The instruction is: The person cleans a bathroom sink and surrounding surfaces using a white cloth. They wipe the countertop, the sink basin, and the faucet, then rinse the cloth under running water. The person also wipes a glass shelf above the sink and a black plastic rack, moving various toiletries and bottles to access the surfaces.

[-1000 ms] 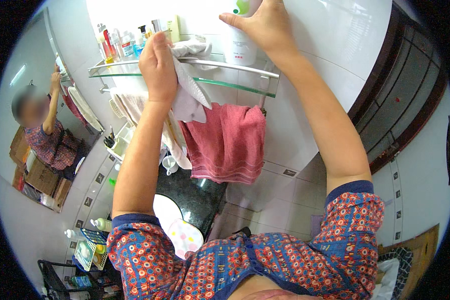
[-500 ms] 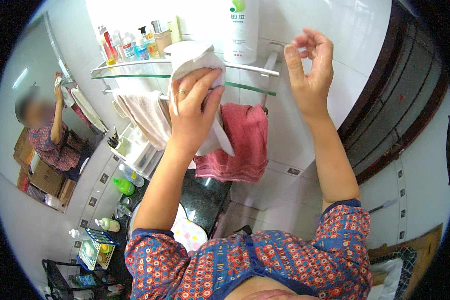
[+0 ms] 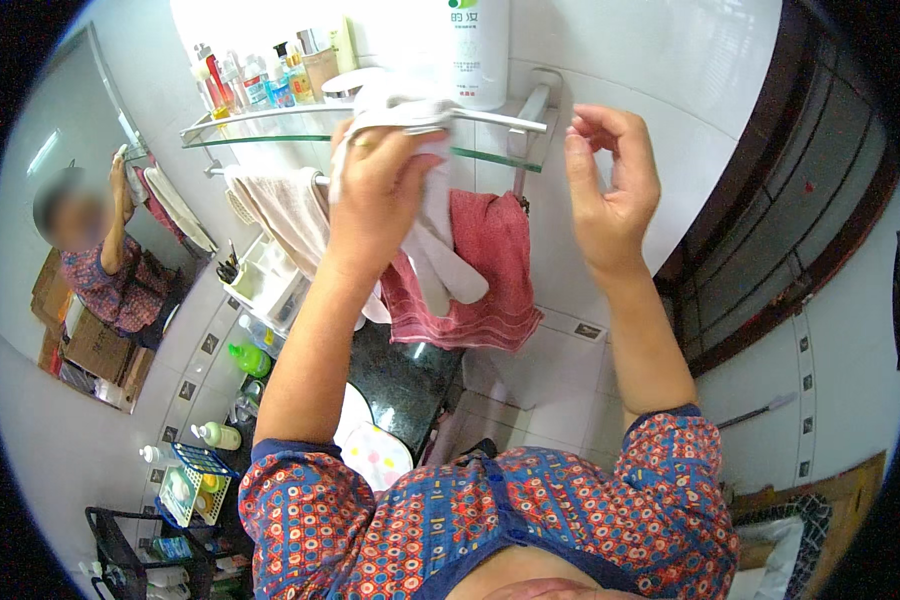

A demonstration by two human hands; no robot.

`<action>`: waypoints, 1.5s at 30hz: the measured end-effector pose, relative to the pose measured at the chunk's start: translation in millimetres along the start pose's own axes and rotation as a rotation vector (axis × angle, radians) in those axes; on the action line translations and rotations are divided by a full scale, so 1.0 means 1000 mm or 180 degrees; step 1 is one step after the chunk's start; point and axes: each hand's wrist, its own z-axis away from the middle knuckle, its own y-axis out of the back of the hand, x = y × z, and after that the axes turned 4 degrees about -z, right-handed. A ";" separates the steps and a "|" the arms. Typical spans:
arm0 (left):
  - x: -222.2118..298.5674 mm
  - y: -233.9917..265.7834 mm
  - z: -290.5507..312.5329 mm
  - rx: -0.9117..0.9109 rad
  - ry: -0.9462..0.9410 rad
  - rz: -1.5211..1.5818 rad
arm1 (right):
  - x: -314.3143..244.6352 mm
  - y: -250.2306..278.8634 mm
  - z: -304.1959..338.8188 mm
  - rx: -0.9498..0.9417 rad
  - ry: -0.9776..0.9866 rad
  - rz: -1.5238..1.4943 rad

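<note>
My left hand (image 3: pixel 370 205) is closed on a white cloth (image 3: pixel 438 250) at the front rail (image 3: pixel 510 121) of a glass shelf (image 3: pixel 310 138). The bunched top of the cloth is smeared by motion, and its loose ends hang below my fingers in front of a red towel (image 3: pixel 505 235). To the right of the shelf, my right hand (image 3: pixel 615 190) is raised with nothing in it, its fingers loosely curved and the thumb apart. Nearest the cloth on the shelf are a large white bottle (image 3: pixel 477 62) and a round white object (image 3: pixel 355 82), partly hidden.
Several small bottles and tubes (image 3: pixel 282 88) crowd the shelf's left side. A beige towel (image 3: pixel 280 205) hangs underneath. Below are a dark counter (image 3: pixel 395 375), a green bottle (image 3: pixel 248 360) and a dotted white cloth (image 3: pixel 378 458). A mirror (image 3: pixel 80 130) is on the left, a dark-framed door (image 3: pixel 770 210) right.
My left hand and the white cloth have shifted slightly down, and the cloth's ends now hang differently over the red towel. My right hand has lowered a little, its fingers curving further in.
</note>
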 end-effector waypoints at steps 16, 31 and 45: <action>0.006 -0.009 0.036 0.0620 0.1105 0.0186 | -0.014 0.036 0.018 -0.0065 -0.0204 -0.0353; 0.057 0.002 -0.006 -0.0692 0.0368 -0.0742 | -0.004 0.034 0.027 0.0110 -0.0492 -0.0531; 0.040 -0.002 0.001 -0.0397 0.0460 -0.0191 | 0.033 -0.032 -0.116 -0.4113 -0.0924 -0.0496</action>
